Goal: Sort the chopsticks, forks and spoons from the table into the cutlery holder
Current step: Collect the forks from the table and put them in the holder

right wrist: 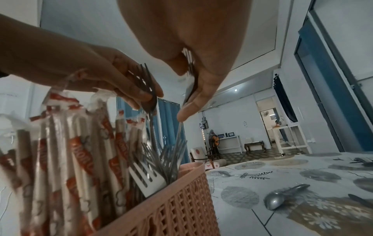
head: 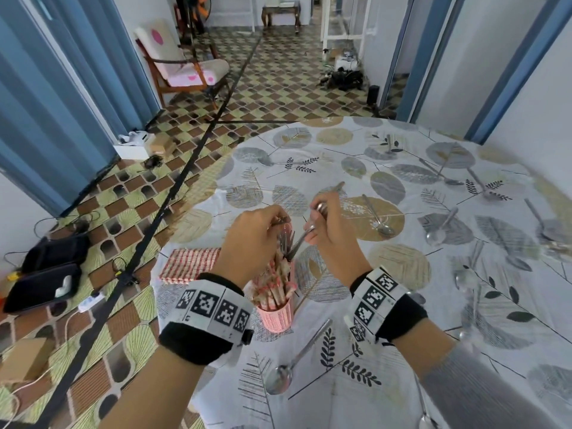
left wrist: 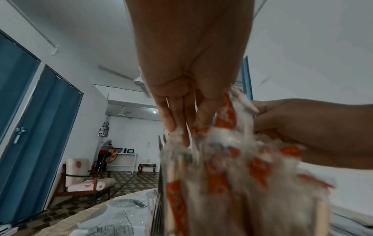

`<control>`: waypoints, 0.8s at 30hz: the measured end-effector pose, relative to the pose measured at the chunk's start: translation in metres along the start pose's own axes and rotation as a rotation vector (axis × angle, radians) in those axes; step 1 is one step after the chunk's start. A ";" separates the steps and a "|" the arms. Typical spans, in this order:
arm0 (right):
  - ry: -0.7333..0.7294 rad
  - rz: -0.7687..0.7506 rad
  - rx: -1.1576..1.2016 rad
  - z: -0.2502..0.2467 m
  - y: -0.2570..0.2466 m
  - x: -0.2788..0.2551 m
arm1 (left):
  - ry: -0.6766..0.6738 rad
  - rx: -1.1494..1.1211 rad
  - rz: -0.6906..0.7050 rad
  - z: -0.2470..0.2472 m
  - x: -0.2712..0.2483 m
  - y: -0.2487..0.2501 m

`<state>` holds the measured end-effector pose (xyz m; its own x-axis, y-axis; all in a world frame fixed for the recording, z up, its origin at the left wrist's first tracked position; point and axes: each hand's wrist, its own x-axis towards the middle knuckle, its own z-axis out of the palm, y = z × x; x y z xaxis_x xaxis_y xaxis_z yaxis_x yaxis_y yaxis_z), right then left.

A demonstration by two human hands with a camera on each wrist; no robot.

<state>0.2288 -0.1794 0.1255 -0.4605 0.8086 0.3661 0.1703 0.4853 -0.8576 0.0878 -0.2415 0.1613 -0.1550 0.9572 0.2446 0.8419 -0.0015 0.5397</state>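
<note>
Head view: both hands work above a pink woven plastic cutlery holder (head: 275, 317) on the leaf-patterned tablecloth (head: 402, 305).
Left hand (head: 257, 230) pinches an upright steel fork (right wrist: 148, 89); right hand (head: 328, 227) clamps another fork (head: 301, 239) over paper-wrapped chopsticks (head: 275, 283).

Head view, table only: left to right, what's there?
Stack of wrapped chopsticks → left hand → pink cutlery holder → right hand → spoon on the tan leaf → spoons near the right edge.
</note>
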 end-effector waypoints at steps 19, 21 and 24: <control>0.193 0.078 -0.152 0.009 0.010 -0.026 | 0.185 -0.165 0.135 -0.013 -0.021 0.029; 0.259 0.093 -0.134 -0.001 0.007 -0.032 | 0.183 -0.279 0.185 -0.007 -0.024 0.048; 0.333 0.124 -0.139 -0.018 0.006 -0.044 | 0.116 -0.389 0.213 0.010 -0.031 0.070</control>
<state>0.2664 -0.2062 0.1104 -0.1244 0.9168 0.3793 0.3341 0.3987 -0.8540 0.1568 -0.2682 0.1838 -0.0750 0.8848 0.4600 0.6084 -0.3249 0.7241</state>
